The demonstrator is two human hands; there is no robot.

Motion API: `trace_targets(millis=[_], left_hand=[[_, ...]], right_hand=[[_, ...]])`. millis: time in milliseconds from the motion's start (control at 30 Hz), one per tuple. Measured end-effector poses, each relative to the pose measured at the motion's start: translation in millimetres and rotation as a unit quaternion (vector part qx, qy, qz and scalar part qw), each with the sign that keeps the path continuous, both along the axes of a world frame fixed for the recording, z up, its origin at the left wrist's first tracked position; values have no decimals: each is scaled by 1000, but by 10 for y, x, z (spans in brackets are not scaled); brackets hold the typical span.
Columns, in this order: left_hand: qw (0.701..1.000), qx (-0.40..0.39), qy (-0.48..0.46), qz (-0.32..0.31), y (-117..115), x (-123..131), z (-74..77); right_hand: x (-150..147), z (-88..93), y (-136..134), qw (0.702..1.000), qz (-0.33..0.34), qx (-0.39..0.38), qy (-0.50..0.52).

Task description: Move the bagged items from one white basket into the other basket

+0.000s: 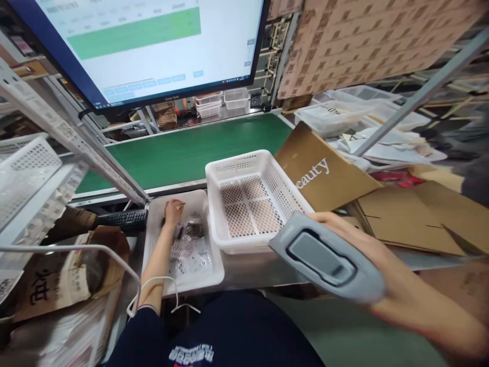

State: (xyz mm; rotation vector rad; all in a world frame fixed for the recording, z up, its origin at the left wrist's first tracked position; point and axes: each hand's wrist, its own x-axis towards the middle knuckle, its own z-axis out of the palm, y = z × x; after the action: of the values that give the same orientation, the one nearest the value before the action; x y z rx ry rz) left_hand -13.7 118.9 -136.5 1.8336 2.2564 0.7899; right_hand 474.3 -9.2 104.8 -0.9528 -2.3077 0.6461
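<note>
My right hand [355, 239] is closed around a grey handheld scanner [326, 257], held close to the camera in front of an empty white perforated basket [248, 163]. My left hand [173, 211] reaches into a second white basket [153, 224] to the left. Its fingers are curled onto small dark items in clear plastic bags [193, 239] lying inside. A white cable [160, 285] loops across my left forearm.
A green conveyor belt [183, 150] runs behind the baskets under a large monitor [153, 46]. A brown cardboard box [324, 173] marked "eauty" leans to the right, with flat cardboard [416, 214] beyond. A keyboard [122, 219] and metal rack posts [95, 153] stand left.
</note>
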Motion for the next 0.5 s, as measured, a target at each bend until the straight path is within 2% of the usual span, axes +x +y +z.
trace_targets(millis=[100, 200, 267, 367, 500], left_hand=[[983, 181, -24, -35, -91, 150, 432], [924, 368, 15, -105, -230, 459, 850], [875, 461, 87, -119, -306, 712, 1043], [820, 537, 157, -116, -339, 1050, 1165], [794, 565, 174, -141, -241, 1394, 1106]], right_hand=[[-218, 82, 151, 998, 48, -15, -33], [-445, 179, 300, 993, 53, -39, -99], [-554, 244, 369, 987, 59, -51, -143], [-609, 329, 430, 977, 39, -65, -201], [-409, 357, 417, 974, 9, -83, -213]])
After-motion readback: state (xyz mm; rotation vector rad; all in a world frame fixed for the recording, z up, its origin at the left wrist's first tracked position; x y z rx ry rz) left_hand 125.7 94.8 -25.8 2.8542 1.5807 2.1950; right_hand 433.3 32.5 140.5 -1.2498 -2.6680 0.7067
